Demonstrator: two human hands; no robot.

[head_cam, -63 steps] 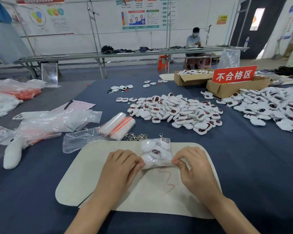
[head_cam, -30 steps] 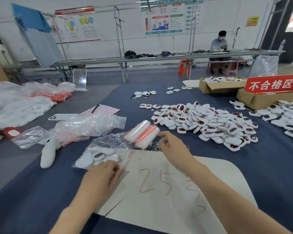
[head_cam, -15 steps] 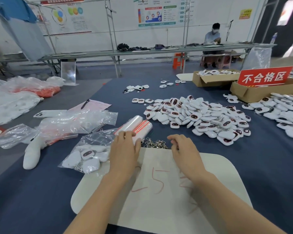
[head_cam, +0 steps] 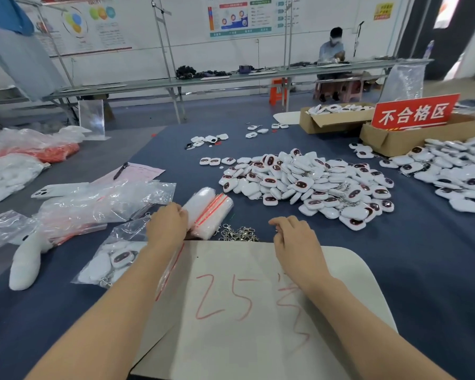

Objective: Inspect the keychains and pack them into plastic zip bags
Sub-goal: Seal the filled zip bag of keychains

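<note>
Head view: the left hand's point(head_cam: 166, 227) fingertips and thumb are hidden behind its own knuckles where they meet the roll of zip bags point(head_cam: 210, 211), so it cannot be told whether a bag is pinched or the roll is only touched. A filled bag point(head_cam: 113, 259) of white keychains is partly covered by the left forearm, and its red zip strip is seen only below the wrist. The second pile point(head_cam: 455, 171) of keychains is cut off by the right edge, and the lettering on the pink paper point(head_cam: 144, 171) under the pen point(head_cam: 120, 170) is too small to be read. The left hand is held palm down with bent fingers set against the near left end of the roll. The right hand point(head_cam: 296, 239) is held palm down over the far edge of the white board point(head_cam: 340, 270), its fingers loosely bent and pointed left toward the heap of metal clasps point(head_cam: 239, 234); nothing is seen held in it. Red marks reading 25 are drawn on the board between the two forearms. The main pile of keychains point(head_cam: 307, 185) is spread on the blue cloth point(head_cam: 422, 256) beyond the right hand, well apart from it. A cardboard box point(head_cam: 390, 141) with a red sign point(head_cam: 414, 112) is placed behind the piles, and loose plastic bags point(head_cam: 102, 201) and a phone point(head_cam: 58, 189) lie at the left.
</note>
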